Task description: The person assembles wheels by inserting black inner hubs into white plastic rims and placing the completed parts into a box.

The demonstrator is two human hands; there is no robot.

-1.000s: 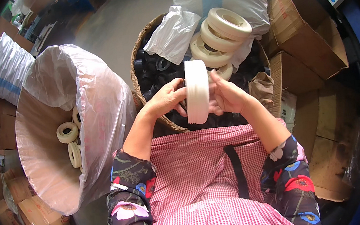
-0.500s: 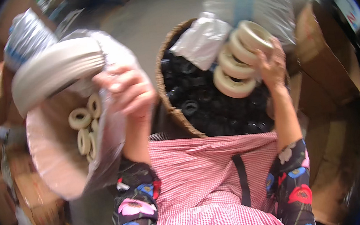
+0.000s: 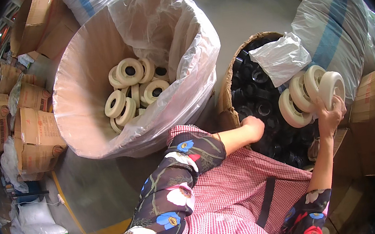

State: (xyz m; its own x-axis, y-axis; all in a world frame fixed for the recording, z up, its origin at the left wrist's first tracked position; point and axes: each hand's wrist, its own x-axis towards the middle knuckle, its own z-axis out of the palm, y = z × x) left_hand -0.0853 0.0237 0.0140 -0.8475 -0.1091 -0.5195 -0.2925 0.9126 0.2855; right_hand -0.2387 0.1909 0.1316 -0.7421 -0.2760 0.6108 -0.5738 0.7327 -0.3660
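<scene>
My right hand (image 3: 333, 116) grips a row of several thick cream-coloured rings (image 3: 309, 91), tilted above the right-hand container. My left hand (image 3: 252, 129) is curled over the near left part of that container, its fingertips turned away; whether it holds a piece is hidden. Below both hands, black plastic cylindrical parts (image 3: 263, 108) fill the round brown container (image 3: 226, 96). To the left stands a large round bin (image 3: 83, 78) lined with clear plastic. Cream rings (image 3: 115, 103) lie in a loose heap at its bottom, some with black pieces in their centres.
A crumpled white plastic sheet (image 3: 281, 58) lies over the far edge of the black parts. Behind it leans a big white sack with a blue stripe (image 3: 331, 22). Cardboard boxes stand at the right (image 3: 372, 119) and left (image 3: 37, 134). White bags (image 3: 42, 226) lie at lower left.
The view has swung left. My left hand has let go of the cream ring it held over the lined bin and moved right to the black parts. My right hand keeps its rings.
</scene>
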